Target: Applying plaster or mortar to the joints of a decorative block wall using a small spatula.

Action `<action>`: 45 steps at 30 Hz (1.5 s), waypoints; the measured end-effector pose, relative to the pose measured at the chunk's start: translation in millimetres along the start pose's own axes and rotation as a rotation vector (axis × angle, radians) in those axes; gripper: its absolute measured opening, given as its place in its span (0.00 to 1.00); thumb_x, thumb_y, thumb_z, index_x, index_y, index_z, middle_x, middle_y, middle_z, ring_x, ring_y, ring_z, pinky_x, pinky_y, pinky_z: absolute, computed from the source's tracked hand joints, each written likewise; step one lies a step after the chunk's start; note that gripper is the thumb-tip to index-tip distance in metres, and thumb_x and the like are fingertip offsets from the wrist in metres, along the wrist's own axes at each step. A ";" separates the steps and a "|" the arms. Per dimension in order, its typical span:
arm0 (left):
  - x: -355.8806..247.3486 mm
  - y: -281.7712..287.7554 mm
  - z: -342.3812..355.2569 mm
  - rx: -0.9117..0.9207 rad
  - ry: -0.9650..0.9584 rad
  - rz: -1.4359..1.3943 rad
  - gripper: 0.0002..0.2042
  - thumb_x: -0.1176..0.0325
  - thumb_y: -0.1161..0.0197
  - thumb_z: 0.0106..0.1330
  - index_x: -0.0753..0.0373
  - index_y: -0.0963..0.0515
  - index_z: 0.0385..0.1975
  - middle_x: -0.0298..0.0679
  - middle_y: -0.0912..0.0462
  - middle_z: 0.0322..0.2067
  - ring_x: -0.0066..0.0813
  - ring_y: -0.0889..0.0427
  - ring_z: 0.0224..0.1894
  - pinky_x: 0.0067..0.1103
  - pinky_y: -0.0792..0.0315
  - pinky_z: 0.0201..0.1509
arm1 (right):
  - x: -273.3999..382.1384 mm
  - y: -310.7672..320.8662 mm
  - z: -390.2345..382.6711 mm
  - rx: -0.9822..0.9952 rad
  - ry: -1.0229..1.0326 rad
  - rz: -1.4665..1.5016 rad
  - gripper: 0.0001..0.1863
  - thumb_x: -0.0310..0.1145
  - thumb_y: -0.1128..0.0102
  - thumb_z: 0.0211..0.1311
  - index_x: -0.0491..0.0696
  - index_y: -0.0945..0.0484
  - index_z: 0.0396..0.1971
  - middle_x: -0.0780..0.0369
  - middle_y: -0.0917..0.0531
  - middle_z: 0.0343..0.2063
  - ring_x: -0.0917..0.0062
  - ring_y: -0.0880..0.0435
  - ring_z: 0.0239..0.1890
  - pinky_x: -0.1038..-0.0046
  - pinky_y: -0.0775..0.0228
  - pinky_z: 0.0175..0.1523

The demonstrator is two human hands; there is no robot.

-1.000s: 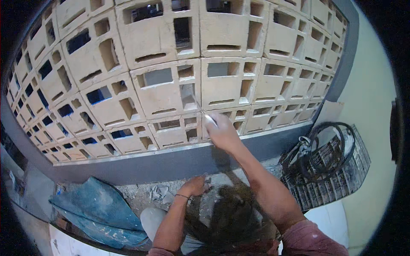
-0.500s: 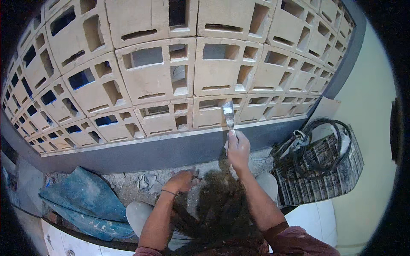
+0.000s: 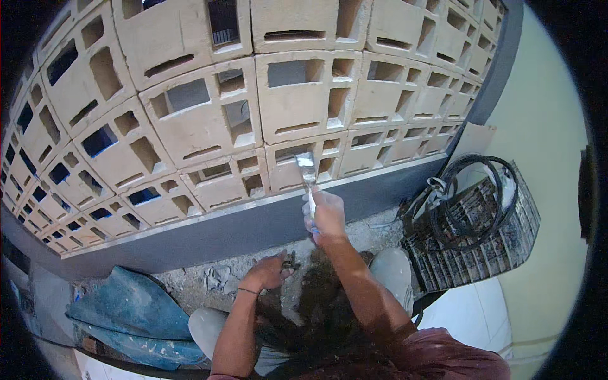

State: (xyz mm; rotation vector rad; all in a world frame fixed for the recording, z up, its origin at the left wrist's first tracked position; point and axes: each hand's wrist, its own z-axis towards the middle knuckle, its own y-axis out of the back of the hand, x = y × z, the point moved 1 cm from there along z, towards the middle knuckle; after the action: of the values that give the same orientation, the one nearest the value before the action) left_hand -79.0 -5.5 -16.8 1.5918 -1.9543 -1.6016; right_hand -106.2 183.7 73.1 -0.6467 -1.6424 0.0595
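My right hand (image 3: 328, 215) clenches a paintbrush (image 3: 306, 170) against the breeze block (image 3: 297, 166), left hand (image 3: 269, 273) loose on rubble; I risk smearing the grey ledge (image 3: 253, 225).

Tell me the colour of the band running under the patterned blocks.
Dark grey band, beneath the cream blocks; the head view shows it.
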 end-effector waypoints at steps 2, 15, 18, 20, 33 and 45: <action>-0.3 2.4 -1.3 0.008 0.013 0.009 0.35 0.51 0.43 0.71 0.68 0.41 0.69 0.61 0.23 0.56 0.58 0.25 0.59 0.43 0.31 0.64 | -1.3 -5.4 -0.5 0.004 0.005 0.019 0.19 0.44 0.45 0.73 0.43 0.23 0.29 0.63 0.25 0.15 0.81 0.33 0.09 0.76 0.47 0.11; 20.7 -21.2 12.9 -0.023 -0.050 0.015 0.38 0.47 0.44 0.71 0.69 0.44 0.71 0.63 0.27 0.60 0.59 0.28 0.62 0.42 0.34 0.67 | 73.0 -25.7 19.1 0.308 0.129 -0.359 0.09 0.32 0.39 0.61 0.42 0.21 0.26 0.65 0.22 0.17 0.81 0.26 0.14 0.77 0.41 0.16; 16.4 -18.1 13.9 -0.014 -0.069 -0.006 0.38 0.46 0.44 0.71 0.69 0.45 0.71 0.62 0.28 0.60 0.59 0.28 0.62 0.42 0.34 0.67 | 97.9 32.4 36.3 0.203 0.019 -0.166 0.10 0.31 0.39 0.62 0.43 0.21 0.23 0.65 0.22 0.17 0.82 0.26 0.15 0.77 0.41 0.16; 16.7 -16.3 9.9 -0.017 -0.079 -0.024 0.38 0.46 0.44 0.71 0.68 0.45 0.71 0.61 0.28 0.61 0.58 0.28 0.63 0.42 0.34 0.67 | 95.0 39.9 30.9 0.212 0.045 -0.219 0.09 0.31 0.40 0.63 0.43 0.21 0.24 0.65 0.21 0.17 0.83 0.26 0.15 0.78 0.40 0.17; 14.6 -18.3 19.4 0.030 -0.075 0.046 0.35 0.48 0.42 0.69 0.70 0.38 0.67 0.63 0.21 0.49 0.61 0.22 0.54 0.44 0.28 0.59 | 86.3 90.7 4.4 -0.146 0.807 -0.987 0.12 0.33 0.41 0.62 0.41 0.21 0.23 0.59 0.22 0.16 0.74 0.23 0.18 0.69 0.35 0.26; 16.1 -20.6 19.2 0.051 -0.008 0.023 0.39 0.42 0.44 0.70 0.66 0.42 0.71 0.59 0.27 0.61 0.57 0.28 0.63 0.40 0.34 0.68 | 128.2 84.5 37.9 -0.106 0.388 -0.904 0.12 0.32 0.39 0.59 0.39 0.18 0.23 0.55 0.19 0.17 0.69 0.18 0.20 0.64 0.27 0.26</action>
State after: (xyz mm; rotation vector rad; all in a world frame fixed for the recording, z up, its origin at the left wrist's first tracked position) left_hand -86.1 -3.4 -48.3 1.5770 -2.0260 -1.5645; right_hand -114.1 323.1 147.4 0.0573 -1.4272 -0.7645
